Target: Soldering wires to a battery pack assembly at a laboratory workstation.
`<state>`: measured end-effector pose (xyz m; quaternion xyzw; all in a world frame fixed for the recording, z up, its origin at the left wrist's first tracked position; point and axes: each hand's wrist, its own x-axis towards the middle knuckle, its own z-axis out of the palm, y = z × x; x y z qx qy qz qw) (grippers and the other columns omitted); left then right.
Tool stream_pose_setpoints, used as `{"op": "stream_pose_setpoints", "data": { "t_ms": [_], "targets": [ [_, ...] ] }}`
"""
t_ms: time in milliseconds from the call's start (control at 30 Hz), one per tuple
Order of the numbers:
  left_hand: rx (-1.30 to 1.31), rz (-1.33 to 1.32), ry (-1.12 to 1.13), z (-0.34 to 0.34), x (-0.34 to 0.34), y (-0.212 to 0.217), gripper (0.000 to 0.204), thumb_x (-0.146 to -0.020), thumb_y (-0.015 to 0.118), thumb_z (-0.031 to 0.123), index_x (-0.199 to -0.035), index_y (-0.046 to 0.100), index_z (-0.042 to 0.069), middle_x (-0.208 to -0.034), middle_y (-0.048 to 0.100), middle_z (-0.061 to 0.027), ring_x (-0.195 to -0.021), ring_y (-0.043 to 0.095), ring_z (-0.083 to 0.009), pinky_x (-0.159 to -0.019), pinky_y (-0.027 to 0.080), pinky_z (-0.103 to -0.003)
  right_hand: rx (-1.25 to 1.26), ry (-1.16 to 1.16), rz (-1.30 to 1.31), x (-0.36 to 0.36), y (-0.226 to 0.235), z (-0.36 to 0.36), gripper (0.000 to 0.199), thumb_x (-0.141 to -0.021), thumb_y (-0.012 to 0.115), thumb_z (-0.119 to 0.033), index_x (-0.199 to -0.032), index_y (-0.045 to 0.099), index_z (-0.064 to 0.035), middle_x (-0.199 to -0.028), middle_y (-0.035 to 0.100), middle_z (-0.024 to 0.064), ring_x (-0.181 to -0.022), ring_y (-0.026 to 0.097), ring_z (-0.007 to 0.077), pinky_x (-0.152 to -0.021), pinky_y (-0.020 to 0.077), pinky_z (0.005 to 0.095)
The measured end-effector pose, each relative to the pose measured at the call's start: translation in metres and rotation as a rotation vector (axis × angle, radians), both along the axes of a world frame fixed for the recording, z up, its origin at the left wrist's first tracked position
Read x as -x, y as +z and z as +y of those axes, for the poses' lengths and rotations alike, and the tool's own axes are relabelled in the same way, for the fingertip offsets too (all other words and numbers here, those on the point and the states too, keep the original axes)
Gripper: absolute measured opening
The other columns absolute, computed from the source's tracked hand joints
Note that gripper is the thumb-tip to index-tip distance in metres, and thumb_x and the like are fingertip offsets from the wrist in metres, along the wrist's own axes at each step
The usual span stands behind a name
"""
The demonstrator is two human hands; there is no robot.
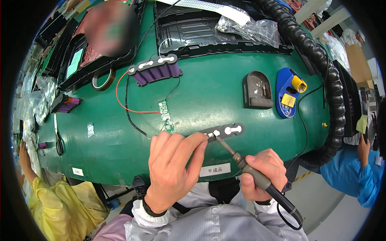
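Note:
A soldering iron [258, 178] with a grey and black handle is gripped in my right hand [263, 172]. Its metal tip meets a white pad on a dark battery pack [237, 129], seen from above near the bench's front edge. My left hand [173, 164] is closed in a pinch at the pack's left end; its fingers cover that end and hide whatever they hold. Beyond it lies a small green circuit board [165, 115]. A red wire [134, 110] links the board to a second pack with purple cells [156, 71].
A blue soldering stand with yellow sponge [286, 94] and a dark open-topped holder [257, 90] stand at right. A thick black hose [333, 100] curves along that side. Black trays [189, 30] line the back. Scissors [58, 136] and tape [103, 78] lie left. Other people work on both sides.

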<state>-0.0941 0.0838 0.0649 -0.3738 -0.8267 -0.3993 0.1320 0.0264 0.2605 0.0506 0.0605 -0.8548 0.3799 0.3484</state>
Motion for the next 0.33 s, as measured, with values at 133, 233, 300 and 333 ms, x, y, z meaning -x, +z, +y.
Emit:
{"op": "stream_pose_setpoints", "data": {
  "t_ms": [133, 233, 300, 333],
  "targets": [
    [0.003, -0.003, -0.003, 0.0012, 0.0004, -0.0005, 0.021, -0.078, 0.077, -0.006, -0.094, 0.072, 0.006, -0.065, 0.045, -0.0014, -0.061, 0.041, -0.0183, -0.060, 0.031, -0.035, 0.003, -0.006, 0.008, 0.0007, -0.0004, 0.0004, 0.032, -0.089, 0.078, -0.018, -0.113, 0.065, -0.0008, -0.077, 0.071, 0.0080, -0.062, 0.069, 0.0221, -0.059, 0.0525, 0.0322],
    [0.003, -0.006, -0.003, 0.0018, 0.0003, -0.0010, 0.021, -0.078, 0.077, -0.006, -0.095, 0.072, 0.006, -0.065, 0.045, -0.0013, -0.061, 0.042, -0.0183, -0.060, 0.030, -0.035, 0.001, -0.006, 0.003, 0.0001, 0.0000, 0.0005, 0.032, -0.089, 0.078, -0.018, -0.113, 0.065, -0.0012, -0.077, 0.072, 0.0080, -0.062, 0.069, 0.0220, -0.059, 0.0524, 0.0322],
    [0.006, -0.001, -0.004, 0.0018, 0.0001, -0.0012, 0.021, -0.079, 0.077, -0.006, -0.095, 0.072, 0.006, -0.066, 0.046, -0.0013, -0.061, 0.042, -0.0183, -0.060, 0.031, -0.035, -0.002, -0.006, -0.002, -0.0001, 0.0000, 0.0009, 0.033, -0.089, 0.078, -0.019, -0.113, 0.065, -0.0014, -0.077, 0.072, 0.0078, -0.063, 0.069, 0.0221, -0.059, 0.0525, 0.0323],
    [0.010, -0.010, -0.001, 0.0018, 0.0000, -0.0011, 0.021, -0.079, 0.077, -0.006, -0.095, 0.072, 0.006, -0.066, 0.046, -0.0013, -0.061, 0.042, -0.0183, -0.061, 0.031, -0.035, 0.004, -0.006, 0.000, 0.0001, -0.0005, 0.0010, 0.033, -0.089, 0.078, -0.019, -0.113, 0.065, -0.0015, -0.078, 0.072, 0.0075, -0.063, 0.069, 0.0221, -0.059, 0.0525, 0.0323]
  ]
}}
